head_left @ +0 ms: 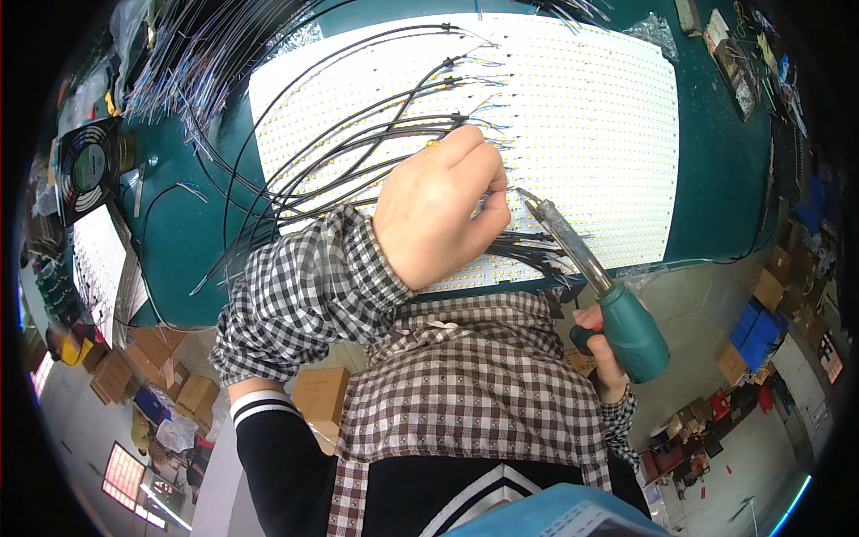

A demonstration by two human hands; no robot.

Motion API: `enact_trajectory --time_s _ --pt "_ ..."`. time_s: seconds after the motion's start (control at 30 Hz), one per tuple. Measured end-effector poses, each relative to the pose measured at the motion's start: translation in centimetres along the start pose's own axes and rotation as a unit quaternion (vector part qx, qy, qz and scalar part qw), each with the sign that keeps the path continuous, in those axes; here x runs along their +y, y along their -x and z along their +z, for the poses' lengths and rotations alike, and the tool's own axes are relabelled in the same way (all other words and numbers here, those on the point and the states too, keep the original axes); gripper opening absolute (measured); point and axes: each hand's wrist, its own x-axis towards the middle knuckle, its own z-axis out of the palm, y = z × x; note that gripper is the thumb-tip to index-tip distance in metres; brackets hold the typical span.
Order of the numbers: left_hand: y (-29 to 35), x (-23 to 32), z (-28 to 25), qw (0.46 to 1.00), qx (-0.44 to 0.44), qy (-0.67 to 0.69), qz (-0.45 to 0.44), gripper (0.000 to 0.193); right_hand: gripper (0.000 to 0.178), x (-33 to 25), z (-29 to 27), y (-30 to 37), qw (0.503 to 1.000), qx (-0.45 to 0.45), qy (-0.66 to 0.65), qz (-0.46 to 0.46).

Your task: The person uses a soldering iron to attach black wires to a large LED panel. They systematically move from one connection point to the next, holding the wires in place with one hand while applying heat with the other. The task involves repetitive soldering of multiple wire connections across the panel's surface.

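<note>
A white LED board sheet (pixel 599 134) with rows of small yellow chips lies on the green table. My left hand (pixel 438 206) is closed in a pinch over its middle; whatever sits between the fingertips is hidden. Black cables (pixel 331 152) with thin stripped wire ends run across the board from the left, some passing under this hand. In my right hand (pixel 608 353), at the near table edge, is a green-handled soldering gun (pixel 633 331). Its metal barrel points up and left, and the tip is close to my left fingertips. Several black cable ends (pixel 528 251) lie just below.
A bundle of loose wires (pixel 192 72) covers the far left of the green table (pixel 183 259). A small fan (pixel 89 166) and a stack of white boards (pixel 103 264) stand at the left edge. Cardboard boxes (pixel 318 398) are on the floor. A long block (pixel 734 76) lies far right.
</note>
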Motion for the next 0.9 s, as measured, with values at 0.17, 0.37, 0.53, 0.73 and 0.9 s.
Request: enact_trajectory --time_s 0.17,0.37,0.53,0.73,0.9 --pt "-0.1 0.1 0.0 1.0 -0.001 -0.003 -0.003 0.014 0.053 0.4 -0.7 0.3 0.999 -0.02 0.042 0.002" --pt "-0.1 0.2 0.4 1.0 -0.002 0.005 -0.006 0.013 0.05 0.7 -0.9 0.7 0.999 0.009 -0.025 0.019" --pt "0.8 0.2 0.4 1.0 0.014 0.012 -0.018 0.013 0.033 0.1 -1.4 0.0 0.999 0.003 0.047 0.001" --pt "0.9 -1.2 1.8 0.999 0.02 0.018 -0.021 0.016 0.024 3.5 -1.9 -2.5 0.999 -0.009 -0.035 -0.036" --pt "1.3 0.1 -1.1 0.998 -0.059 -0.021 0.023 0.019 0.031 -1.0 -2.6 -2.2 0.998 0.026 0.026 0.046"
